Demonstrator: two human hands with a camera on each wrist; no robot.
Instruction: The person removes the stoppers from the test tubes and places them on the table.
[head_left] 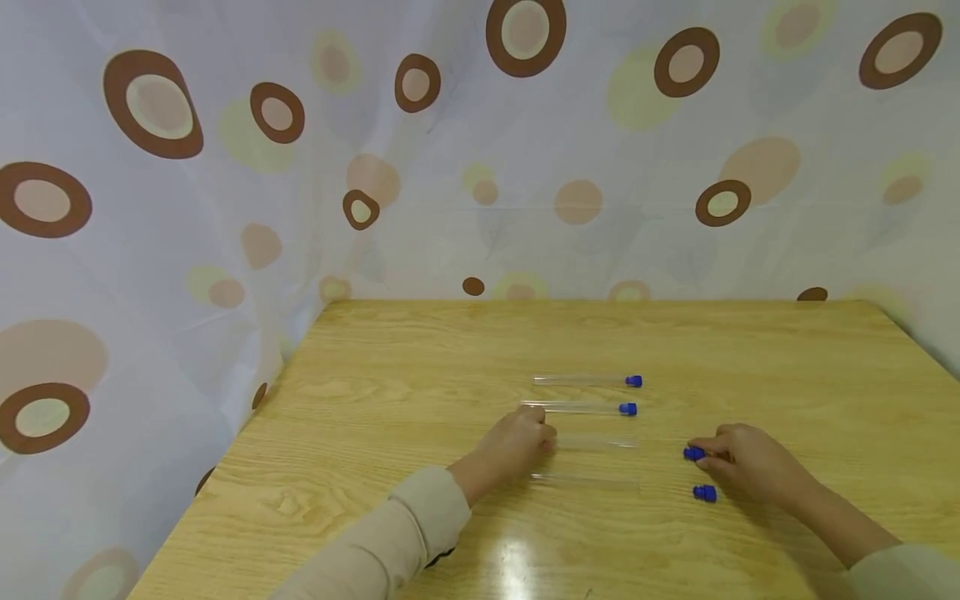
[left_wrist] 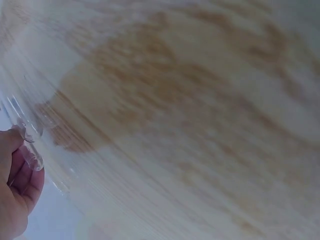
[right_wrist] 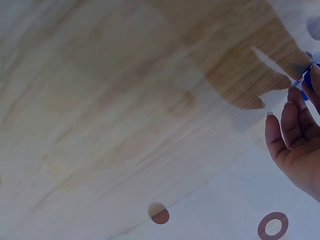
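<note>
My left hand (head_left: 517, 443) pinches the closed end of a transparent test tube (head_left: 600, 443) that lies without a cap on the table, pointing right. The left wrist view shows the rounded tube end (left_wrist: 34, 159) between thumb and fingers. Nearer to me lies another uncapped test tube (head_left: 588, 479). On the right, my right hand (head_left: 761, 462) pinches a blue cap (head_left: 693, 454) between thumb and index finger, low over the table. A second blue cap (head_left: 705, 493) lies just in front of it.
Farther back, two test tubes with blue stoppers lie side by side, the far one (head_left: 577, 380) behind the near one (head_left: 581, 407), which passes close by my left hand. The wooden table (head_left: 390, 367) meets a patterned curtain (head_left: 450, 167) at the back and left.
</note>
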